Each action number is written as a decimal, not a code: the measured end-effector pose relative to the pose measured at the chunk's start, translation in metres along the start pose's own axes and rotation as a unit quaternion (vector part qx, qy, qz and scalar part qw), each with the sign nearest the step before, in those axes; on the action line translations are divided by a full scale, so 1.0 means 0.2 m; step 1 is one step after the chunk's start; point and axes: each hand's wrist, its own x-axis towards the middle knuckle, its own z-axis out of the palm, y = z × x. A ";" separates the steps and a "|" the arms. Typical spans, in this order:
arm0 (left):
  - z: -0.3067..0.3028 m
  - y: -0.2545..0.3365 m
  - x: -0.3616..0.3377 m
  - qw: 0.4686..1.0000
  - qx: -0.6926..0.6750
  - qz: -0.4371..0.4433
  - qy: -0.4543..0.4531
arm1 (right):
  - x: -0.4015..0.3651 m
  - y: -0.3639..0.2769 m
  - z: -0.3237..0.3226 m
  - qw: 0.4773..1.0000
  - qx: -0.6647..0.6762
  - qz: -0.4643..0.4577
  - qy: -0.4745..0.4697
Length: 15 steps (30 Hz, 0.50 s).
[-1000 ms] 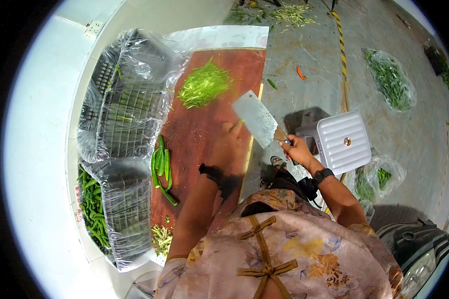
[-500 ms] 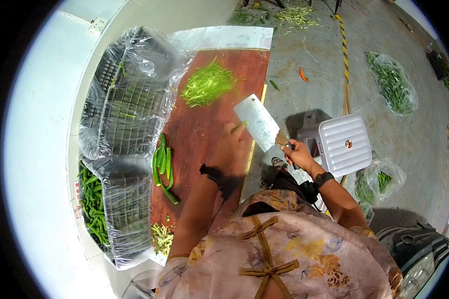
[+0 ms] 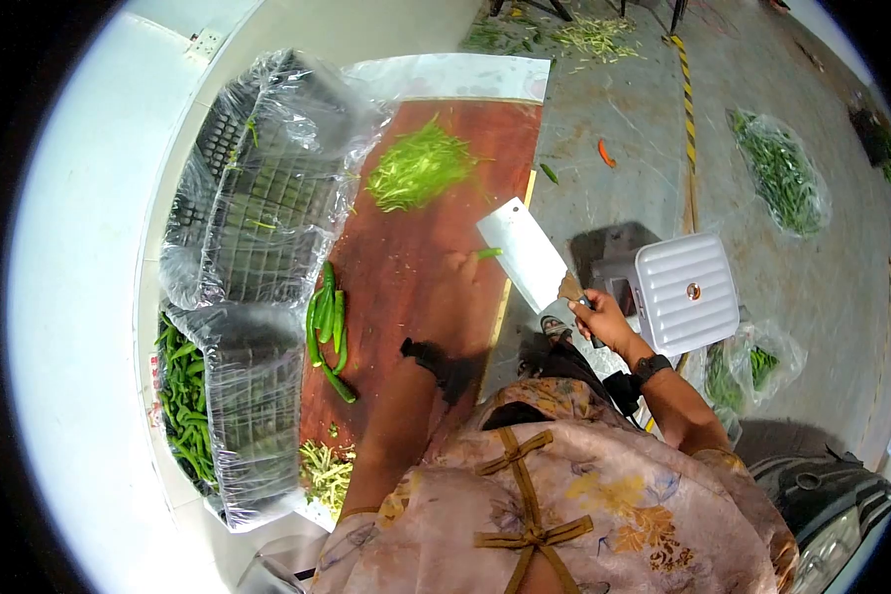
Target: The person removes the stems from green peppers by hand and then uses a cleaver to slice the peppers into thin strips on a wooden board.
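Observation:
My right hand (image 3: 604, 323) is closed around the handle of a cleaver (image 3: 521, 255), whose broad blade reaches over the edge of the red-brown board (image 3: 396, 297). Over the board, my left hand (image 3: 453, 289) pinches a short piece of green chili pepper (image 3: 489, 253), its end right by the blade. Motion and shade smear the left fingers somewhat. Beyond that hand lies a heap of shredded green pepper (image 3: 421, 166). Several whole green chili peppers (image 3: 329, 317) rest along the board's left side. Pale pepper trimmings (image 3: 325, 471) sit at its near corner.
Plastic-lined black crates (image 3: 267, 218) stand left of the board, with green peppers (image 3: 182, 396) beside the nearer one. On the floor to the right are a grey stool (image 3: 685, 292), bagged peppers (image 3: 782, 173) and a red pepper (image 3: 606, 152). Scraps (image 3: 594, 38) lie farther off.
The view has shifted slightly. The pepper piece in my left hand now lies more level beside the blade. My right hand keeps its hold on the cleaver.

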 end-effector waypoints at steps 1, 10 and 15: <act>0.00 0.01 -0.01 1.000 0.000 0.000 0.001 | -0.02 0.00 -0.01 1.000 -0.001 0.010 -0.004; 0.02 0.04 -0.02 0.997 -0.047 0.019 0.061 | 0.04 0.01 0.02 0.998 -0.055 -0.004 0.009; 0.02 0.03 -0.01 0.994 -0.089 0.019 0.063 | 0.08 -0.03 0.08 0.998 -0.054 -0.011 0.018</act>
